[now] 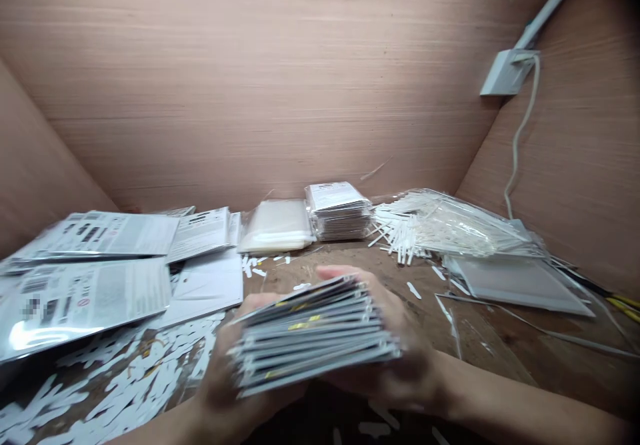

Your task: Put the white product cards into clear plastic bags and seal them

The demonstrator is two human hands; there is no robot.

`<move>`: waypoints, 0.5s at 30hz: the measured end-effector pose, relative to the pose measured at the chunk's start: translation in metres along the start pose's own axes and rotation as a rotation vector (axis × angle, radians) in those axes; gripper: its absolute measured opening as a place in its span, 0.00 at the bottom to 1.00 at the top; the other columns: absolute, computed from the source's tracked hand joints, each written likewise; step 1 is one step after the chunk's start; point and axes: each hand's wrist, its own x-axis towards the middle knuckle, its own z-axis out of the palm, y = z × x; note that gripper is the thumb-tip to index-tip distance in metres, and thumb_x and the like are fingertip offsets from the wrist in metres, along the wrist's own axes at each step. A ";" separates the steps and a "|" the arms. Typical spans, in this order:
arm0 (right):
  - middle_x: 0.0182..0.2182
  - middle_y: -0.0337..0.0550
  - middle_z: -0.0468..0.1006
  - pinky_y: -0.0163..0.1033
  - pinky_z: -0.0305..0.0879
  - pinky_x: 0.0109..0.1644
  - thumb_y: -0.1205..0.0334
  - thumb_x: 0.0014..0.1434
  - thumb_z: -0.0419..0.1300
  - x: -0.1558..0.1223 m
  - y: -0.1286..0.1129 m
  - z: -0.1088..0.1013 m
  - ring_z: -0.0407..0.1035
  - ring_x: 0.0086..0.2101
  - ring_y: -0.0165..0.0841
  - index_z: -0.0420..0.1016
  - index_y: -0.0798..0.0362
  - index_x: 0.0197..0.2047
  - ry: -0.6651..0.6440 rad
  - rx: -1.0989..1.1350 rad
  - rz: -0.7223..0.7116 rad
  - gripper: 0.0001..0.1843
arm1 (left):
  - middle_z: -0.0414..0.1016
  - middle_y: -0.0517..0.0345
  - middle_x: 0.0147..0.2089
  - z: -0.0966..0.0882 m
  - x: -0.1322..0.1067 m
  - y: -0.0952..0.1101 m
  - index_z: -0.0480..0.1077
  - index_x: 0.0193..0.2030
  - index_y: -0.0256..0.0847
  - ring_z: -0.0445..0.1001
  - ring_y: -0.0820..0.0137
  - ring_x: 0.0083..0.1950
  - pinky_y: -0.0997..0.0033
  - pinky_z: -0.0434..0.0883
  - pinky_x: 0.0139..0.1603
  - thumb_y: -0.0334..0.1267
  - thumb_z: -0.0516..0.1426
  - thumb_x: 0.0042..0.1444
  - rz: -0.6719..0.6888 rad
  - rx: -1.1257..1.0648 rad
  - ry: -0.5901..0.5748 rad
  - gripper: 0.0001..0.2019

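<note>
A stack of thin grey packets (pixel 310 338) was held above the bench (pixel 480 345), between a left hand (pixel 225 385) and a right hand (pixel 395 358). Its edges were turned toward the camera, and small yellow marks were seen along them. The left grip was closed around the left end of the stack, and the right grip was closed around its right end. Neither grip stood wide: each was spread only across the thickness of the stack, and the right fingers (pixel 340 273) were seen curled over its far edge.

To the left of the hands, large silvery printed packets (pixel 85 305) and white paper sheets (pixel 207 285) were spread over the bench, with white paper offcuts (pixel 115 378) scattered in front of them. Farther back, a clear bag of white material (pixel 275 225), a squared pile of printed packets (pixel 337 212) and a clear bag of white plastic sticks (pixel 440 225) were set near a wooden wall (pixel 250 78). A flat grey sheet (pixel 515 285) was laid to the right, and a white cable (pixel 520 132) was run down from a white wall box (pixel 505 72).
</note>
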 end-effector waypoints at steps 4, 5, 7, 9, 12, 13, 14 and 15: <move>0.64 0.51 0.72 0.53 0.69 0.66 0.53 0.60 0.71 -0.013 0.003 0.006 0.70 0.62 0.49 0.58 0.45 0.72 0.117 -0.240 0.140 0.42 | 0.83 0.49 0.54 0.007 0.010 -0.001 0.76 0.55 0.44 0.81 0.53 0.54 0.52 0.79 0.57 0.50 0.72 0.49 -0.048 -0.108 0.015 0.28; 0.64 0.51 0.72 0.54 0.70 0.65 0.51 0.60 0.70 -0.015 0.006 0.007 0.71 0.60 0.49 0.58 0.45 0.73 0.135 -0.292 0.181 0.43 | 0.82 0.47 0.56 0.008 0.010 -0.001 0.74 0.58 0.43 0.80 0.52 0.56 0.51 0.79 0.59 0.50 0.73 0.47 -0.083 -0.157 0.025 0.32; 0.63 0.51 0.72 0.55 0.72 0.62 0.48 0.60 0.69 -0.016 0.009 0.008 0.73 0.58 0.51 0.60 0.44 0.72 0.149 -0.354 0.225 0.41 | 0.80 0.45 0.57 0.009 0.010 -0.002 0.71 0.62 0.42 0.80 0.51 0.56 0.50 0.78 0.59 0.50 0.75 0.43 -0.137 -0.248 0.034 0.39; 0.61 0.50 0.74 0.55 0.73 0.60 0.46 0.59 0.69 -0.014 0.009 0.006 0.74 0.57 0.52 0.64 0.44 0.68 0.159 -0.377 0.221 0.37 | 0.79 0.44 0.58 0.005 0.011 -0.003 0.69 0.64 0.41 0.79 0.50 0.56 0.50 0.77 0.60 0.52 0.77 0.39 -0.122 -0.317 0.015 0.45; 0.55 0.50 0.77 0.56 0.75 0.56 0.44 0.58 0.69 -0.008 0.006 0.003 0.76 0.51 0.52 0.68 0.45 0.62 0.190 -0.387 0.198 0.33 | 0.78 0.43 0.58 -0.008 0.013 -0.004 0.69 0.64 0.38 0.77 0.49 0.58 0.49 0.74 0.62 0.60 0.69 0.50 0.009 -0.388 -0.045 0.40; 0.52 0.50 0.78 0.56 0.77 0.53 0.44 0.57 0.70 -0.006 0.005 0.002 0.77 0.49 0.51 0.68 0.45 0.60 0.193 -0.386 0.210 0.32 | 0.78 0.44 0.58 -0.013 0.015 -0.004 0.70 0.62 0.38 0.76 0.50 0.59 0.50 0.73 0.62 0.61 0.64 0.56 0.051 -0.395 -0.054 0.35; 0.50 0.50 0.79 0.55 0.78 0.50 0.43 0.56 0.70 -0.005 0.004 0.000 0.78 0.45 0.50 0.69 0.45 0.58 0.184 -0.370 0.229 0.31 | 0.78 0.45 0.57 -0.018 0.017 -0.004 0.71 0.61 0.38 0.76 0.51 0.58 0.52 0.73 0.62 0.60 0.59 0.62 0.080 -0.398 -0.058 0.30; 0.47 0.48 0.80 0.52 0.79 0.47 0.43 0.55 0.71 -0.003 0.004 -0.001 0.79 0.42 0.49 0.69 0.45 0.57 0.167 -0.334 0.253 0.31 | 0.79 0.45 0.54 -0.022 0.020 -0.004 0.73 0.58 0.38 0.76 0.53 0.57 0.53 0.73 0.61 0.59 0.55 0.66 0.089 -0.397 -0.059 0.27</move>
